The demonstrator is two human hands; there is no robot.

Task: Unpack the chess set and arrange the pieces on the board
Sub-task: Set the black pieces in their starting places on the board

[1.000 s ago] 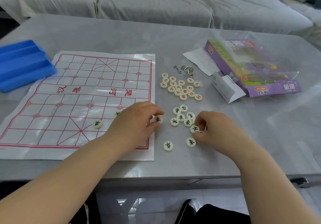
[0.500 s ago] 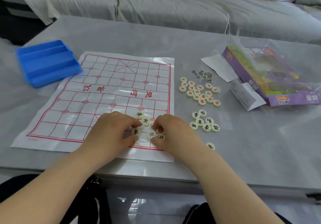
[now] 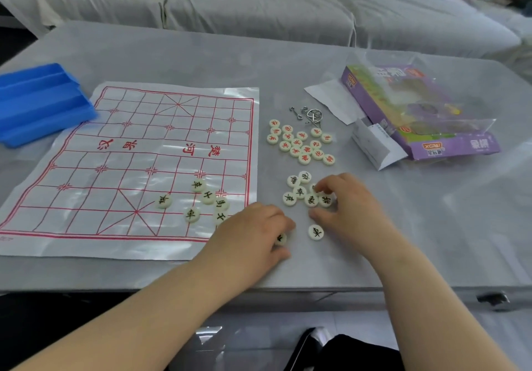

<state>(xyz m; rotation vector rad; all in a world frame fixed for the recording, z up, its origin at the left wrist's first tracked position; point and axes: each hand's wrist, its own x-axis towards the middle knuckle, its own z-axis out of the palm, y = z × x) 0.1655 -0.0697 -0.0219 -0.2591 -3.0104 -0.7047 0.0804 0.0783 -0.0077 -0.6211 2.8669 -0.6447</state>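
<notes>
Six cream round discs with black characters lie at the near right corner of the red-lined plastic board. Sixteen red-marked discs cluster past its right edge. The left hand pinches one black-marked disc. The right hand touches a group of seven with curled fingertips, thumb held apart.

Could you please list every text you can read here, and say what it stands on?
"楚河", "汉界": red, on the board.
"車": black, on a piece lying on the board.
Lettering on the box: blurred, unreadable.
Marks on the red pieces: too small to read.
</notes>
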